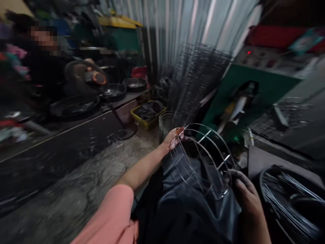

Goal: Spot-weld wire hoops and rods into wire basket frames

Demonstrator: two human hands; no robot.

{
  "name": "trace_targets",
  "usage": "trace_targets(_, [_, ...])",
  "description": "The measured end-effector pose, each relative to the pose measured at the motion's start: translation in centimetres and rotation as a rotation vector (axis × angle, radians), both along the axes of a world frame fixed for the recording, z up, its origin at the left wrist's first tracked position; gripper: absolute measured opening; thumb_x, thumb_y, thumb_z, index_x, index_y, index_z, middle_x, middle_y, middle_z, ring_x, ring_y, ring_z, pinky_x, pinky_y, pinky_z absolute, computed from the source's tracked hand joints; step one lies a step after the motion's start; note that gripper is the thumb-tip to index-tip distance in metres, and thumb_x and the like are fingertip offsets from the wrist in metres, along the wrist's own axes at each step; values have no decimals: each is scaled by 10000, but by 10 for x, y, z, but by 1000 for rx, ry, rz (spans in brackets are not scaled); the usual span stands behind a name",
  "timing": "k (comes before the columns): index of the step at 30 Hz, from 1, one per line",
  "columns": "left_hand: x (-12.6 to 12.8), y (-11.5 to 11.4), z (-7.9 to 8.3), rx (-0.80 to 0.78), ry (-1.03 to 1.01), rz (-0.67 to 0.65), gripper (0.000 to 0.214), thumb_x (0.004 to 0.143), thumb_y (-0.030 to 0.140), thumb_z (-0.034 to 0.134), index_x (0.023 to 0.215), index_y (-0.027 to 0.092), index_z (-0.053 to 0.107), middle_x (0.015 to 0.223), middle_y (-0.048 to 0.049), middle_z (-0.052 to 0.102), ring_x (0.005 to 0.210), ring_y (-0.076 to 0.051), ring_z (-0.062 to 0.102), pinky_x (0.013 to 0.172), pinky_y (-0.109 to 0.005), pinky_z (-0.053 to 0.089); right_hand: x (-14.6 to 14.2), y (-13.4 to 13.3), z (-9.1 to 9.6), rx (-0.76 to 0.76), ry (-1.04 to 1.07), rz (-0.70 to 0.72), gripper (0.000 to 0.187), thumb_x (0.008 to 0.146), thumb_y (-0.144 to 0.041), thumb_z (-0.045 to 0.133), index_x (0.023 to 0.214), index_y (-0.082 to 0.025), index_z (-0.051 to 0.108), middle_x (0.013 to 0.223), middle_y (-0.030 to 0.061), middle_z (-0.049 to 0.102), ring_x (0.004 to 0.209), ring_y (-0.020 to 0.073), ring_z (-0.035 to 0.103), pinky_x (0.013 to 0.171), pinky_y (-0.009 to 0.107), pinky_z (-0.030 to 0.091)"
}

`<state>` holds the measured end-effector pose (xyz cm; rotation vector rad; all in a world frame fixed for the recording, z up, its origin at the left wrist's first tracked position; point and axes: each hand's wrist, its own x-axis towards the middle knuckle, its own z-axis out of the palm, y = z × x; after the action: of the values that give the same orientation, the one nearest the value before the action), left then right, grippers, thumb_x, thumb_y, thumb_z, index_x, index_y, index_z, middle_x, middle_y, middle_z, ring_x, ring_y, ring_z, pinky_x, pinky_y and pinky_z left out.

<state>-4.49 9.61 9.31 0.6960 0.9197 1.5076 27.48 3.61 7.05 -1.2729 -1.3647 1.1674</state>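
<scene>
I hold a round wire fan guard (203, 159), made of thin metal rings and spokes, tilted over my lap. My left hand (172, 138) grips its upper left rim, fingers curled round the wire. On the guard's lower right edge, my right hand (245, 195) is closed on the rim. A dark apron (188, 200) covers my legs beneath the guard.
A person sits at the far left behind a low dark bench (76, 135) bearing round black pans. A yellow crate (148, 115) of dark parts stands on the floor ahead. Stacked wire guards (198, 78) lean against corrugated sheet. A tub of wire rings (291, 200) is at right, a green machine (254, 88) beyond.
</scene>
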Motion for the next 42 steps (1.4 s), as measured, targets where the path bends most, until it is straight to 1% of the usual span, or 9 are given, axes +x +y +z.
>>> trace_targets(6, [29,31,-34,-237,67,-155,414,604,413,707,932,193,586,849,-46,621,760,-150,579,687,-320,463,-2,3,-1,-102,98,-159,388,691,-518,618,830,-156,634,609,16,576,515,134,491,483,233,390])
trace_targets(9, [47,14,-43,-215,154,-10,465,623,475,672,985,198,580,923,-53,623,858,-162,580,725,-303,444,-13,7,-2,-46,-18,-141,332,758,-485,554,783,-162,626,613,2,570,567,135,503,541,231,407])
trace_targets(14, [82,-23,-43,-244,156,-246,506,633,488,669,1039,209,555,1011,-56,607,960,-206,569,719,-319,466,-58,13,-27,7,13,-190,335,821,-467,450,791,-176,611,629,1,592,601,139,534,588,239,436])
trace_targets(17, [98,-28,-43,-273,161,-256,536,574,400,732,1042,233,531,962,-22,594,878,-191,587,638,-291,486,-62,13,-42,23,-16,-58,330,833,-452,443,836,-186,638,662,7,627,666,162,580,643,264,463])
trace_targets(20, [103,-24,-48,-313,201,-212,574,474,321,775,992,231,545,909,-7,589,757,-174,590,528,-252,472,-17,15,-41,81,-189,-39,273,787,-398,526,917,-202,663,861,35,676,858,208,604,799,323,455])
trace_targets(27, [102,-13,-52,-411,154,-179,539,345,238,786,848,227,591,820,36,589,577,-105,522,433,-213,415,216,28,-17,102,-421,-1105,381,730,-331,551,998,-72,627,1015,168,637,958,241,562,904,379,387])
trace_targets(30, [109,-8,-50,-455,138,-147,518,338,299,788,813,217,600,734,53,570,461,-65,420,360,-200,335,287,31,-18,-80,-518,-1326,449,704,-234,581,1068,29,573,1056,247,603,968,263,558,891,382,382])
trace_targets(36, [115,-1,-60,-500,146,-136,521,309,262,772,796,196,602,700,46,577,441,-58,387,365,-211,329,323,63,-17,-158,-512,-1220,402,700,-287,616,973,9,618,821,170,667,743,231,613,704,345,461])
trace_targets(42, [106,0,-67,-512,239,-253,513,324,166,709,825,179,600,707,31,591,506,-88,462,417,-215,386,329,89,16,-128,-576,-1070,270,717,-298,608,913,-122,668,853,80,685,827,206,621,766,301,462])
